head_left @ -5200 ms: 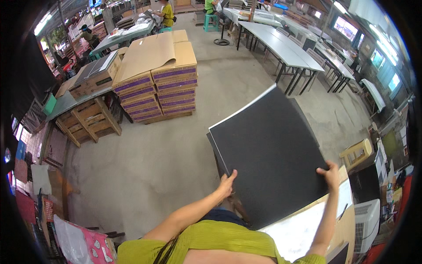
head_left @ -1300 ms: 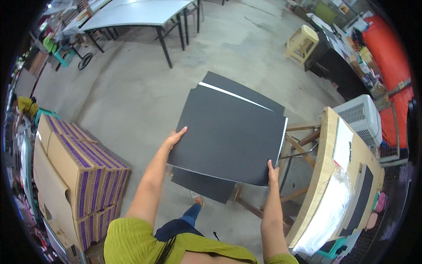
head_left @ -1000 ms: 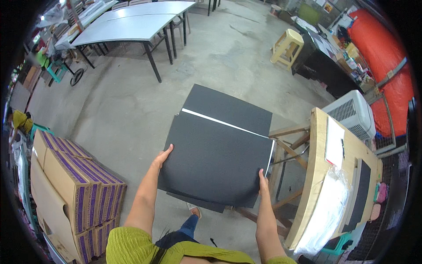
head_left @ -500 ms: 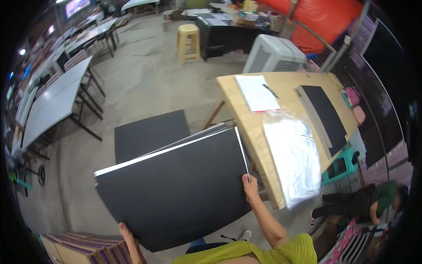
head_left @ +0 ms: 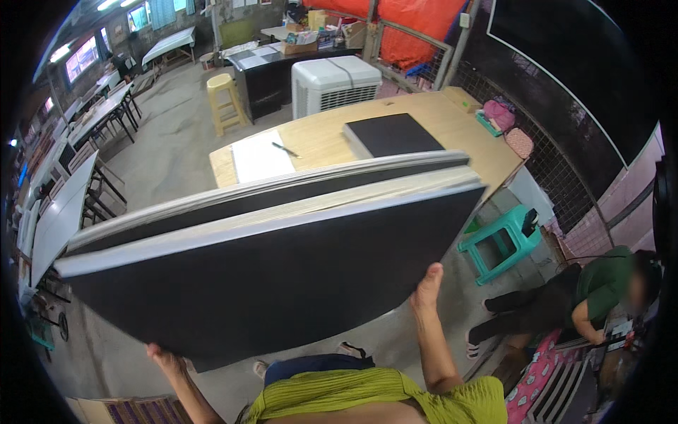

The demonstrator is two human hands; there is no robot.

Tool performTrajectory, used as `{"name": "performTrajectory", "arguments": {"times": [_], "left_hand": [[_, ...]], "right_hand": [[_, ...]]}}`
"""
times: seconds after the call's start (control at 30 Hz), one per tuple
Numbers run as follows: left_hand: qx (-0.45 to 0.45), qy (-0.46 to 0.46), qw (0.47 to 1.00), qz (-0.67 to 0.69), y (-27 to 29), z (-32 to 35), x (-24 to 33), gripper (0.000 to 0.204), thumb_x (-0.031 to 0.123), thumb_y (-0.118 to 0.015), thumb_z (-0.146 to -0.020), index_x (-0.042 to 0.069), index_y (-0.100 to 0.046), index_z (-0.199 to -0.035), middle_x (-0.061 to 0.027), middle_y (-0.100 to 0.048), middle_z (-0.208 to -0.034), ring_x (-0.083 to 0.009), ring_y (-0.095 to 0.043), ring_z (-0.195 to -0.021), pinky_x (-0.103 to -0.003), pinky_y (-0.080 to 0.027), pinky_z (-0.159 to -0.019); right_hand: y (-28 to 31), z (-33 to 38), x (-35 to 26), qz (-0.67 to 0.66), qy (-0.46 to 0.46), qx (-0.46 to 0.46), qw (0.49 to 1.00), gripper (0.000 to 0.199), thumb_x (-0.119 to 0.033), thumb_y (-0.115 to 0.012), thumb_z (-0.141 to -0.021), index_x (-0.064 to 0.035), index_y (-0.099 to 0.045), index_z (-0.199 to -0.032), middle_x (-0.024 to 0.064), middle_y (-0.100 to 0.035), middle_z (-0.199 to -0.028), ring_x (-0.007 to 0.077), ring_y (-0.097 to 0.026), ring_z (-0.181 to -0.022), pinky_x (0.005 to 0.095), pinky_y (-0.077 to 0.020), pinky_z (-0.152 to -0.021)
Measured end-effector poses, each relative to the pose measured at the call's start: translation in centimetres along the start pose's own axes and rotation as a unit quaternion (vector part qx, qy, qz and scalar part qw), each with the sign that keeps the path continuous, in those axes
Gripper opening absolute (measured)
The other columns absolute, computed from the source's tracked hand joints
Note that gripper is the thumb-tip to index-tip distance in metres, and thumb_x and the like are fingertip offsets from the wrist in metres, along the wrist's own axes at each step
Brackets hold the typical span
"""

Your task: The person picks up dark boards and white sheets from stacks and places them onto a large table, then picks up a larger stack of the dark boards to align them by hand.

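Observation:
A thick stack of large black boards [head_left: 282, 275] with white edges is held up in front of me, tilted so its layered top edge shows. My left hand [head_left: 166, 357] grips its lower left corner, fingers partly hidden. At the right edge, my right hand [head_left: 427, 286] is closed on the stack with the thumb in sight. Beyond the boards stands a light wooden table [head_left: 424, 106], its near part covered from view. On it lie a white notebook [head_left: 258, 159], a dark pen [head_left: 285, 150] and a smaller stack of black boards [head_left: 395, 134].
A white air cooler [head_left: 335, 81] stands behind the table, with a yellow stool [head_left: 226, 106] to its left. A teal stool [head_left: 501, 244] is at the right. Near it, a person in green [head_left: 600, 290] bends down. Long white tables [head_left: 63, 201] line the left side.
My view has swung right, bringing the wooden table ahead of me. The board stack is raised and tilted, showing more layers, and now hides the silvery plastic-wrapped package on the table.

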State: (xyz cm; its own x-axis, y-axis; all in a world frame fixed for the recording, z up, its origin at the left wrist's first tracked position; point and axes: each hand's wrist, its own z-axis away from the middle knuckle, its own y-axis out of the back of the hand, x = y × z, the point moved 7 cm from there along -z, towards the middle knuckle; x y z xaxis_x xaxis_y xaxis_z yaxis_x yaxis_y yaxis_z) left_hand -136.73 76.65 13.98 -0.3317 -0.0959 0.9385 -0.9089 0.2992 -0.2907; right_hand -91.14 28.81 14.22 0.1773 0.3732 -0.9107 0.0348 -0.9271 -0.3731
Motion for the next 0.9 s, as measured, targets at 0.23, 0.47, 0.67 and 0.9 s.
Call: {"name": "performTrajectory", "arguments": {"times": [0.23,0.47,0.67,0.9], "left_hand": [[-0.190,0.042,0.981,-0.014,-28.4,3.7,-4.2,0.113,0.079,-0.066,-0.066,0.003,-0.033,-0.143,-0.0115,-0.049,-0.137,-0.0260,-0.050,-0.124,-0.045,-0.041,-0.105],[-0.299,0.100,0.949,-0.007,-51.7,10.6,-11.8,0.123,0.087,-0.063,-0.057,-0.005,-0.036,-0.134,-0.0130,-0.052,-0.126,-0.0193,-0.052,-0.113,-0.035,-0.047,-0.093],[-0.282,0.037,0.958,0.021,-67.9,14.6,-13.9,0.114,0.091,-0.062,-0.053,-0.009,-0.058,-0.109,-0.0076,-0.064,-0.098,-0.0155,-0.060,-0.091,-0.031,-0.050,-0.080],[-0.173,0.041,0.984,0.017,-79.7,17.9,-15.9,0.110,0.083,-0.074,-0.052,-0.008,-0.059,-0.113,-0.0077,-0.066,-0.098,-0.0171,-0.062,-0.092,-0.031,-0.051,-0.080]], "right_hand": [[20.5,-3.8,-9.1,-0.049,0.020,0.101,0.993,0.077,-0.065,-0.054,-0.089,-0.0054,-0.041,-0.136,0.0103,-0.046,-0.140,0.0255,-0.044,-0.128,0.0435,-0.0391,-0.107],[36.2,-8.9,-13.2,0.016,0.090,0.254,0.963,0.097,-0.072,-0.053,-0.084,0.0000,-0.033,-0.145,0.0132,-0.040,-0.146,0.0286,-0.043,-0.130,0.0446,-0.0380,-0.109],[41.4,-25.6,-14.5,0.005,0.103,0.233,0.967,0.096,-0.073,-0.053,-0.084,-0.0025,-0.033,-0.147,0.0133,-0.039,-0.147,0.0291,-0.041,-0.131,0.0456,-0.0364,-0.110],[44.8,-49.5,-12.6,-0.032,0.031,0.118,0.992,0.094,-0.071,-0.049,-0.088,-0.0048,-0.028,-0.150,0.0134,-0.030,-0.155,0.0303,-0.034,-0.138,0.0447,-0.0308,-0.115]]}}
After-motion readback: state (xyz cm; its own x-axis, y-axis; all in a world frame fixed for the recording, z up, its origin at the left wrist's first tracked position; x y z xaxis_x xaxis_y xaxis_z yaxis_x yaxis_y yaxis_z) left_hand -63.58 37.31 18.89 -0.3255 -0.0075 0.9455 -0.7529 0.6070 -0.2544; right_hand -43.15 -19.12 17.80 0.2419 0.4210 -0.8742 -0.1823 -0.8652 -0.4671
